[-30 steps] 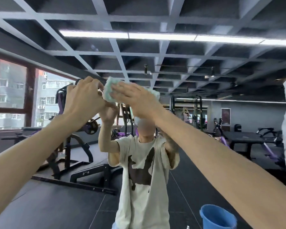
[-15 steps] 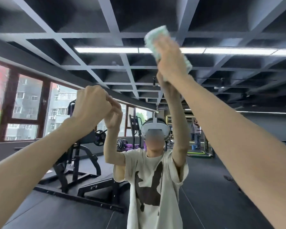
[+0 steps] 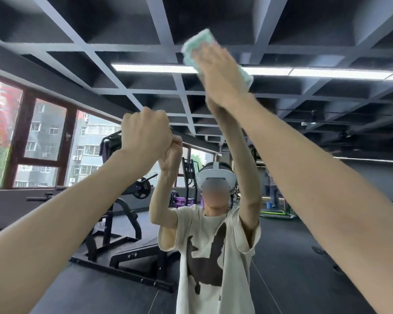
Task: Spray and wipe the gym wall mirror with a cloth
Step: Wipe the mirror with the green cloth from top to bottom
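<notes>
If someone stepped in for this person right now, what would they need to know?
Right hand: fingers straight, pressing the green cloth flat on the mirror, above head height.
Left hand: curled in a fist at the glass, lower down; nothing seen in it.
Done: wiping is under way up high; how much is clean cannot be told.
Left: probably wipe across and downward. No spray bottle in view.

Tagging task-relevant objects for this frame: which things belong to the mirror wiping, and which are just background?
Job:
large wall mirror
pale green folded cloth, pressed flat on the glass by the right hand
left hand, fisted at the glass

Just background (reflected):
black and purple weight machine
brown-framed windows
white ceiling strip lights
</notes>
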Demonstrator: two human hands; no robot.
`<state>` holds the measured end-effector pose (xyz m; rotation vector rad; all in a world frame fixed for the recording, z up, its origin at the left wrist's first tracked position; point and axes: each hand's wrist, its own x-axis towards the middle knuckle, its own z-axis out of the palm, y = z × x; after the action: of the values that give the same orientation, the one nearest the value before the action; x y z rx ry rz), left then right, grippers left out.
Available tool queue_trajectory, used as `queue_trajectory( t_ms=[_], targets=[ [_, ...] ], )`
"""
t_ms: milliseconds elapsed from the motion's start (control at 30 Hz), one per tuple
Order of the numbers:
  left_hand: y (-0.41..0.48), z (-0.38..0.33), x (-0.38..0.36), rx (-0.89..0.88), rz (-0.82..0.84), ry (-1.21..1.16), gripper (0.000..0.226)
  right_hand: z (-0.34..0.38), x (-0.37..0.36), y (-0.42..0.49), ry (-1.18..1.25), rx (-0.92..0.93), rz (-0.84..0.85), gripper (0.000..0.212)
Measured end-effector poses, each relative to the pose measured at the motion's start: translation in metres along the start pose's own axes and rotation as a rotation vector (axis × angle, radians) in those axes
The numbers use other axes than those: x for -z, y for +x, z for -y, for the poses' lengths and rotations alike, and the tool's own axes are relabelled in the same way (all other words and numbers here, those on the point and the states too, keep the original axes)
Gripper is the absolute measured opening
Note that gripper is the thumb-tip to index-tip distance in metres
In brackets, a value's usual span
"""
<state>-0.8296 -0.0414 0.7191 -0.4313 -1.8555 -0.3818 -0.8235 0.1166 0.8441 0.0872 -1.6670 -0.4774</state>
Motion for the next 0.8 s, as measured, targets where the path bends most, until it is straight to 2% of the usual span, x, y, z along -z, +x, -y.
queue_trajectory(
  t_ms=[100,167,233,333,367,400,467,533,567,633,733,767,800],
  targets=[
    [-0.001,-0.005,0.0,0.017,-0.018,-0.008,0.017,0.045,-0.01,-0.044,0.038,0.409,0.187,0.055],
    [-0.006,-0.01,-0.003,0.007,-0.04,-0.012,0.017,0.047,-0.009,-0.052,0.014,0.509,0.267,0.059],
    [-0.009,-0.007,-0.008,0.002,-0.041,-0.031,0.015,0.022,0.001,-0.043,-0.002,0.322,0.228,0.063],
    [-0.012,0.004,-0.015,-0.002,-0.036,-0.113,0.017,-0.032,0.018,-0.048,0.026,-0.185,0.013,0.059],
    [-0.012,0.007,-0.015,-0.005,-0.042,-0.149,0.021,-0.036,0.018,-0.059,0.021,-0.272,-0.061,0.062],
    [-0.012,0.008,-0.014,-0.005,-0.053,-0.196,0.024,-0.029,0.015,-0.072,0.016,-0.274,-0.121,0.065],
    [-0.016,0.003,-0.011,-0.007,-0.088,-0.266,0.025,-0.006,0.001,-0.104,0.018,0.008,-0.13,0.068],
    [-0.024,-0.01,-0.008,-0.044,-0.086,-0.269,0.023,0.008,-0.006,-0.138,-0.031,0.324,0.051,0.07],
    [-0.028,-0.017,-0.006,-0.074,-0.069,-0.25,0.022,0.0,-0.003,-0.143,-0.05,0.362,0.105,0.07],
    [-0.035,-0.031,-0.005,-0.116,-0.024,-0.222,0.024,-0.035,0.014,-0.148,-0.034,0.153,0.11,0.063],
    [-0.042,-0.041,-0.005,-0.124,0.014,-0.201,0.024,-0.082,0.04,-0.166,0.018,-0.376,-0.065,0.054],
    [-0.044,-0.044,-0.006,-0.117,0.016,-0.202,0.024,-0.078,0.042,-0.176,0.008,-0.467,-0.135,0.057],
    [-0.046,-0.046,-0.007,-0.107,0.018,-0.211,0.025,-0.065,0.039,-0.186,0.002,-0.453,-0.197,0.062]
  ],
)
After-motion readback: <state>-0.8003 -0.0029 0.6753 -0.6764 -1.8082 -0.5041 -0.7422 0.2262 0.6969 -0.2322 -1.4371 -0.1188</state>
